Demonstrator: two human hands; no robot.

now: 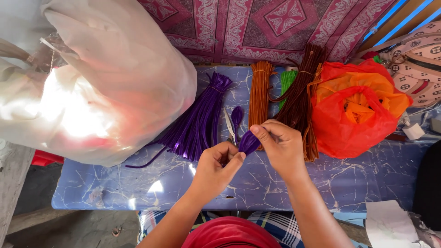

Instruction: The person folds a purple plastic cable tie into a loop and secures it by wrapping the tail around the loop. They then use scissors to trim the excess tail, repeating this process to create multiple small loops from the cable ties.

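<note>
My left hand [217, 166] and my right hand [279, 143] meet over a blue marbled table [138, 188]. Both pinch a small purple petal-shaped piece [248, 141] between thumb and fingers. Just behind it lies a second purple petal [236, 115] on a stem, next to a pair of scissors [229, 126]. A fanned bundle of purple fuzzy wires [200, 119] lies to the left of my hands.
An orange wire bundle [260, 89], a green one [287, 80] and a dark brown one [301, 92] lie behind. A red and orange plastic bag [356, 110] sits right, a big white bag [101, 78] left. A patterned handbag [420, 64] is far right.
</note>
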